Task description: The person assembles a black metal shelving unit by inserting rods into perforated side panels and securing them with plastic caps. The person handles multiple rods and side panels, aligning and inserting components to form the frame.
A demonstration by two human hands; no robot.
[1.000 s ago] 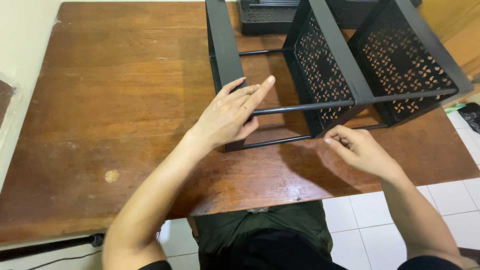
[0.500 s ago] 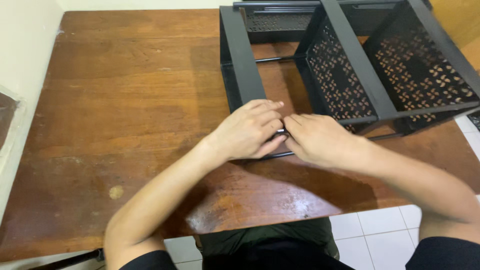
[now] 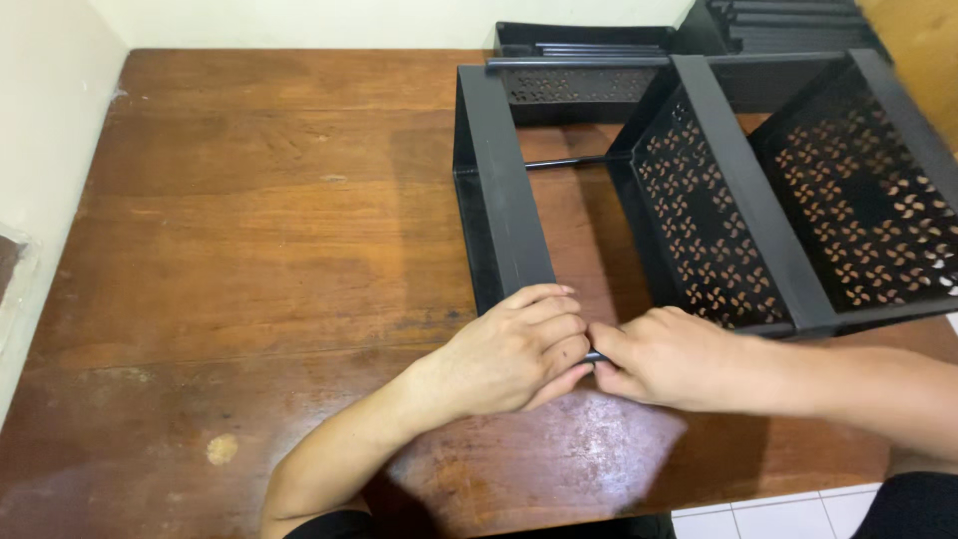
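Observation:
A black metal rack (image 3: 699,180) with perforated trays lies on its side on the brown wooden table (image 3: 249,250). My left hand (image 3: 514,349) is curled shut at the near corner of the rack's flat end panel (image 3: 499,200). Right beside it, my right hand (image 3: 664,359) pinches a thin black rod (image 3: 595,356), only a short bit of which shows between the two hands. The knuckles of both hands nearly touch. What the left fingers grip is hidden under the hand.
More black metal parts (image 3: 599,50) are stacked at the table's far edge against the wall. A pale wall (image 3: 40,150) runs along the left side. White floor tiles (image 3: 768,514) show past the near right table edge.
A second ago my hands were apart, left on the end panel, right on the lower rod. They came together at the near corner and have stayed there; the view has shifted slightly.

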